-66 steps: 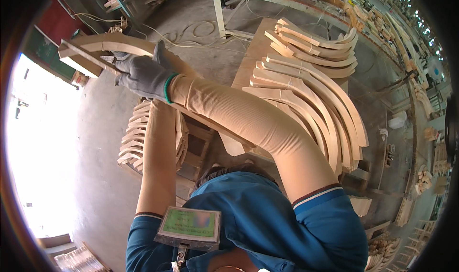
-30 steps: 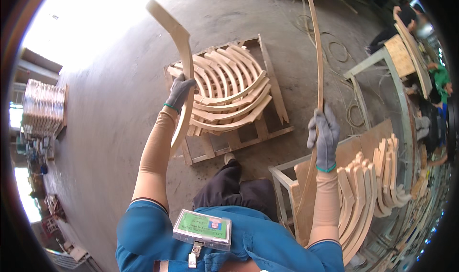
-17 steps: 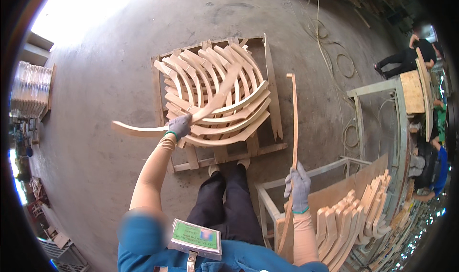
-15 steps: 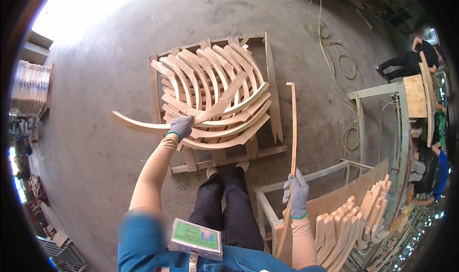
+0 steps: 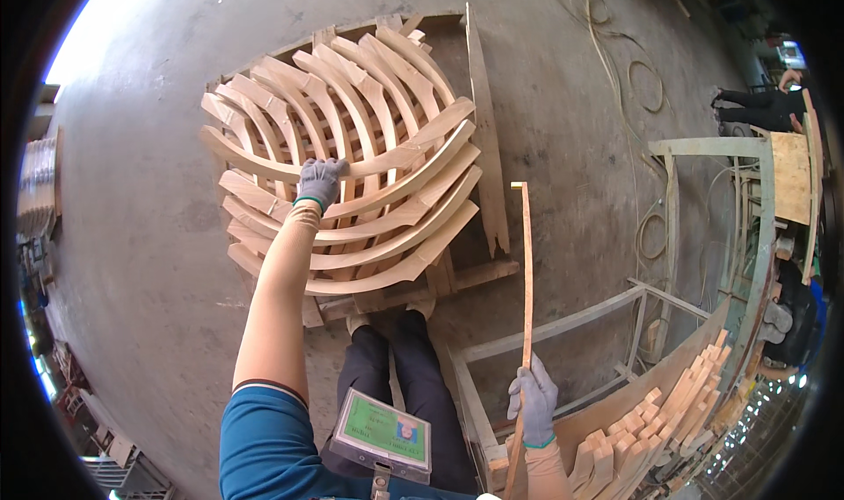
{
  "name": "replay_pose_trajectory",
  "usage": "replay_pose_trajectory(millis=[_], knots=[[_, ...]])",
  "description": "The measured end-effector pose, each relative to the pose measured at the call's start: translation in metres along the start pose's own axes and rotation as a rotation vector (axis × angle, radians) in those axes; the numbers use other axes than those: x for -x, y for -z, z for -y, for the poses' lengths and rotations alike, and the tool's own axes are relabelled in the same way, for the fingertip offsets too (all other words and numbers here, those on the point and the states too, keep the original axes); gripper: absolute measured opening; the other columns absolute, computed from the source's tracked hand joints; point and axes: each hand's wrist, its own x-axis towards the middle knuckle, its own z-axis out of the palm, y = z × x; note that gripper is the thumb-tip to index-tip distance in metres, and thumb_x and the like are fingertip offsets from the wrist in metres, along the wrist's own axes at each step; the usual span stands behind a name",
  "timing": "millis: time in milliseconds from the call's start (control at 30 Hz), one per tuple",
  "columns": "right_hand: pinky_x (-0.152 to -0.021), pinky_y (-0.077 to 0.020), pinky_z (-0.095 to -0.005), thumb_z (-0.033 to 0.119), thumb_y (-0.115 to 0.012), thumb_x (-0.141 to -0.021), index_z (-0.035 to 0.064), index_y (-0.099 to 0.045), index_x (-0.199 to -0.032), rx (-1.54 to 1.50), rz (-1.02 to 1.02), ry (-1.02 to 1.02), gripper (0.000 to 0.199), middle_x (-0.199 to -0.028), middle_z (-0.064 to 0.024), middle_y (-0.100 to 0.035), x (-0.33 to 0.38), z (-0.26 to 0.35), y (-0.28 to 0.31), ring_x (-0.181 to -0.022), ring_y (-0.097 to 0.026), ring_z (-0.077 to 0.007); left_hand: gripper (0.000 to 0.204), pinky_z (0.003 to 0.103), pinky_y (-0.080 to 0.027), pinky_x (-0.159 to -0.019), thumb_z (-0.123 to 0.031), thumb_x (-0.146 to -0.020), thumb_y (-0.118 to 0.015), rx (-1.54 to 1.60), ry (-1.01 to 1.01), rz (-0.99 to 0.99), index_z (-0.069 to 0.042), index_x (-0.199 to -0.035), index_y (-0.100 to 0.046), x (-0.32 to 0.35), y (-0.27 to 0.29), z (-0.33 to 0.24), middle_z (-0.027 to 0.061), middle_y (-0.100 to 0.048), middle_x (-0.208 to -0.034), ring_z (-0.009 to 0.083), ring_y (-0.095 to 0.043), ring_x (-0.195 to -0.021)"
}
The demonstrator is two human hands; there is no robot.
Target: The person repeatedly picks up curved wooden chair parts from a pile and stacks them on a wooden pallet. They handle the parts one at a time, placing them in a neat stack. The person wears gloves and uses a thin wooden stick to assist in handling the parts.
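curved wooden slat (image 5: 352,167) under closed left hand (image 5: 320,180), right hand (image 5: 533,403) gripping upright slat (image 5: 527,271)

Pale curved wooden slat (image 5: 352,166) atop crisscrossed stack (image 5: 352,210)

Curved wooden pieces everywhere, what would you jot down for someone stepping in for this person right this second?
Left hand: gloved, resting on the top curved piece of the stack on the pallet, on the floor in front of the feet.
Right hand: gloved, gripping a second curved piece near its lower end, held upright, clear of the stack.
More pieces stand on end in the frame at the right.
Done: several crossed layers are stacked.
Left: the upright piece is not yet on the stack; the pieces in the frame remain.
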Motion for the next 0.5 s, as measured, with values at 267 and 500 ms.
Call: replay_pose_trajectory(millis=[267,500], knots=[[-0.032,-0.0389,-0.0194,0.009,-0.047,-0.094,-0.0002,-0.044,-0.135,0.015,-0.028,-0.005,0.042,-0.063,-0.0029,-0.049,-0.011,-0.018,0.007,-0.038,-0.043,-0.0053,0.057,0.052,-0.029,-0.104,-0.022,-0.086,-0.050,-0.086,0.194,0.135,-0.015,-0.141,-0.035,0.012,-0.038,-0.025,0.0101,-0.051,-0.128,0.0279,-0.045,-0.124],[-0.032,-0.0383,-0.0193,0.009,-0.045,-0.094,0.0004,-0.041,-0.136,-0.039,0.010,0.034,0.044,-0.063,-0.0027,-0.049,0.033,-0.006,-0.008,-0.039,-0.042,-0.0045,0.059,0.051,-0.029,-0.105,-0.021,-0.085,-0.051,0.084,0.234,0.311,-0.014,-0.142,-0.034,0.048,0.004,-0.034,0.0100,-0.037,-0.142,0.0297,-0.039,-0.129]])
